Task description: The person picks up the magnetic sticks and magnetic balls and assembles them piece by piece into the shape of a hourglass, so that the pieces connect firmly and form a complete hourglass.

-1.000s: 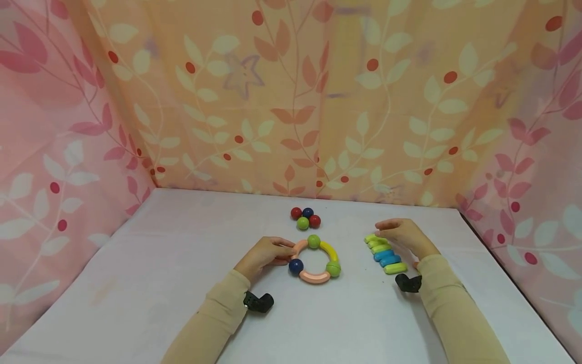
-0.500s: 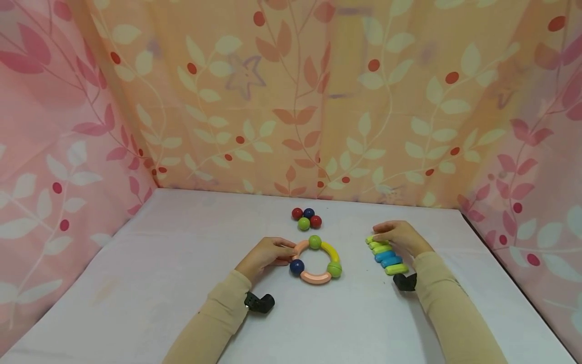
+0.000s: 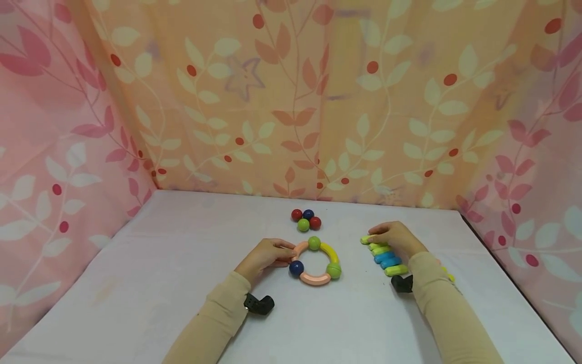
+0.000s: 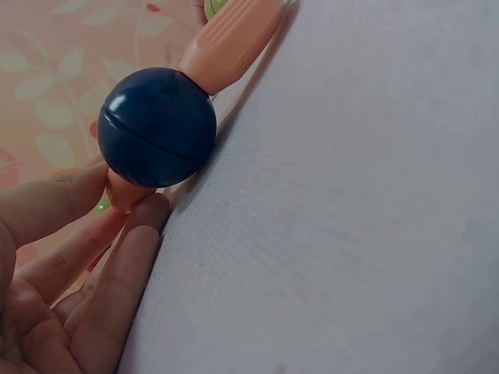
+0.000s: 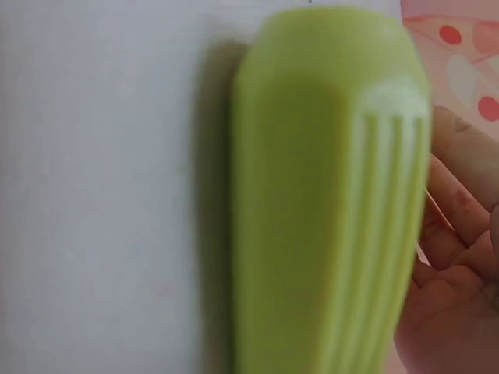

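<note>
A toy ring of curved peach and yellow pieces joined by green and dark blue balls lies mid-table, its peach piece (image 3: 316, 279) nearest the person. My left hand (image 3: 265, 255) pinches the ring's left peach piece between thumb and fingers, beside the dark blue ball (image 4: 157, 127). To the right, a slanting row holds green pieces and blue pieces (image 3: 389, 263). At its far end my right hand (image 3: 398, 237) pinches the farthest green curved piece (image 3: 365, 239), partly hidden by the fingers. The nearest green piece (image 5: 327, 195) fills the right wrist view, with that hand behind it.
Behind the ring sits a cluster of loose red, blue and green balls (image 3: 303, 225). Small yellow and pink pieces (image 3: 450, 277) show past the right sleeve. Patterned curtains (image 3: 295, 101) enclose the white table (image 3: 159, 242) at the back and sides.
My right hand has moved a little left, and the farthest green piece has shifted left with it. Pieces behind the right sleeve have come into sight. The left hand and ring stay put.
</note>
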### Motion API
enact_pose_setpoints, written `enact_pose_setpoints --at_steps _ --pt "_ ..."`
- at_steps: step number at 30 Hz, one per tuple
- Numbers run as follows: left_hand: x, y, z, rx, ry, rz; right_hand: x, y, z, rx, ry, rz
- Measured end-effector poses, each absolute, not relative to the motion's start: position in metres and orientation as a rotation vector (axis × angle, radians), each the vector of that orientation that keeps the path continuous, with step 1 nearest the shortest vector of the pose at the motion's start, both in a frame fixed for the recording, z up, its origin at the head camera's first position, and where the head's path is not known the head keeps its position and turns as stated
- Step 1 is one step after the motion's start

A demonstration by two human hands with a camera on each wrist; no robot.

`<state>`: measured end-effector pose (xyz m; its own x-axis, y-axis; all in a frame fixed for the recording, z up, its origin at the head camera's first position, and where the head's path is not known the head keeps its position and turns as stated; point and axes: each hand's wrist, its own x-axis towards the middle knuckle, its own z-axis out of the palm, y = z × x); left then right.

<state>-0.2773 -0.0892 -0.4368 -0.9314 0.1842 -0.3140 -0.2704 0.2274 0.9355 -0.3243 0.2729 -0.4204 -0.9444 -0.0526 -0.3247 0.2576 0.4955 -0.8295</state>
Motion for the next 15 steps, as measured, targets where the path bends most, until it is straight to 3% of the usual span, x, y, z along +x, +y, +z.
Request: enact_pose_setpoints --at_steps 15 --pt "-0.276 -0.088 -0.437 -0.073 2.148 1.761 -0.321 0.259 -0.406 0.009 2.64 -1.127"
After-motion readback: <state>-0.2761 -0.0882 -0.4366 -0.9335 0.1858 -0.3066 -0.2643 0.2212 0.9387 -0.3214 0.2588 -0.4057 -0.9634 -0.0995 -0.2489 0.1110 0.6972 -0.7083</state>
